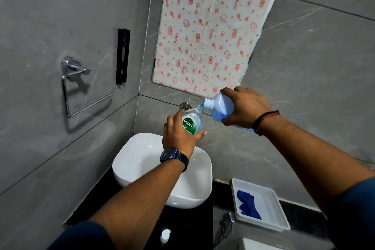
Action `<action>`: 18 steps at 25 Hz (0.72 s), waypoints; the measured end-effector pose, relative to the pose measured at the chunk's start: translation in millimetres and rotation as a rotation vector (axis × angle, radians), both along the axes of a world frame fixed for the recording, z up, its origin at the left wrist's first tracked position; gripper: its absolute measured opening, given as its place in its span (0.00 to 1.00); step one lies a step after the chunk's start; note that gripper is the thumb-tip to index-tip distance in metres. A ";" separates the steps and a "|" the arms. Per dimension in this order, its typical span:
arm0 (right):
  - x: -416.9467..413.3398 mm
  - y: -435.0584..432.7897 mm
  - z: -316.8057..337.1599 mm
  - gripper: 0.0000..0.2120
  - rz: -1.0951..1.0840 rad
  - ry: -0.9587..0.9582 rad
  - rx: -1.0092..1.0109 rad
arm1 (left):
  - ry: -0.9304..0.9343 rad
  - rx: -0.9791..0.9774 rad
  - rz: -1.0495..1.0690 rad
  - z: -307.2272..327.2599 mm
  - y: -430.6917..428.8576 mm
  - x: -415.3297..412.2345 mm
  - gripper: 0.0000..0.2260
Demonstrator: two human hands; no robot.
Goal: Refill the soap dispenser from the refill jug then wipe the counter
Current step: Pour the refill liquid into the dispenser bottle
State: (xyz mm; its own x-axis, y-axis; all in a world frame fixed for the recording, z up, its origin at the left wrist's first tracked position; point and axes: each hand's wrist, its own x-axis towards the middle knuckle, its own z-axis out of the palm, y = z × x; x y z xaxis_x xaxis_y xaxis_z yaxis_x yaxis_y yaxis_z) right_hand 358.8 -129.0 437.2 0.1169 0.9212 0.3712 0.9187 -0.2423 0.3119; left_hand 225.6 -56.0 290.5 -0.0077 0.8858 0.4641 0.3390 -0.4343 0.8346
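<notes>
My left hand (178, 134) grips a clear Dettol soap dispenser (191, 122) with a green label, held above the white basin (142, 160). My right hand (246, 105) holds the translucent refill jug (220, 107), tipped to the left with blue liquid inside. The jug's mouth sits right over the dispenser's open neck, and blue soap runs between them. A blue cloth (248, 204) lies in a white tray (272, 209) at the lower right. A small white cap (164, 236) rests on the black counter (182, 227) near the bottom edge.
Grey tiled walls close in on the left and behind. A chrome towel ring (81, 87) hangs on the left wall beside a black holder (122, 57). A patterned sheet (209, 26) covers the mirror. A chrome tap fitting (185, 105) sticks out behind the dispenser.
</notes>
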 end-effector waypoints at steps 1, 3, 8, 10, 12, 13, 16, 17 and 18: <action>-0.5 0.0 0.1 0.38 0.000 0.001 -0.001 | 0.001 0.002 0.000 0.1 0.2 -0.1 0.42; -1.4 -0.4 0.5 0.38 0.000 -0.003 0.000 | 0.000 0.005 0.001 0.2 0.5 -0.1 0.42; -3.4 -0.7 1.8 0.39 -0.001 -0.012 0.000 | -0.007 0.014 0.009 0.8 1.2 -0.7 0.42; -4.0 -0.6 2.7 0.39 0.004 -0.008 0.005 | -0.011 0.019 0.007 1.5 1.3 -1.1 0.42; -4.2 -0.7 3.6 0.38 0.007 -0.009 0.012 | -0.017 0.025 0.003 2.5 1.2 -1.3 0.43; -4.3 -0.8 3.9 0.38 0.009 -0.011 0.014 | -0.020 0.028 0.002 2.8 1.1 -1.5 0.43; -4.8 -1.3 4.6 0.38 0.009 -0.020 0.011 | -0.018 0.030 0.004 3.4 0.9 -1.6 0.43; -5.0 -1.4 4.9 0.37 0.008 -0.021 0.010 | -0.016 0.027 0.004 3.4 1.0 -1.7 0.43; -5.2 -1.5 5.2 0.37 0.008 -0.022 0.009 | -0.014 0.023 0.002 3.5 1.1 -1.4 0.43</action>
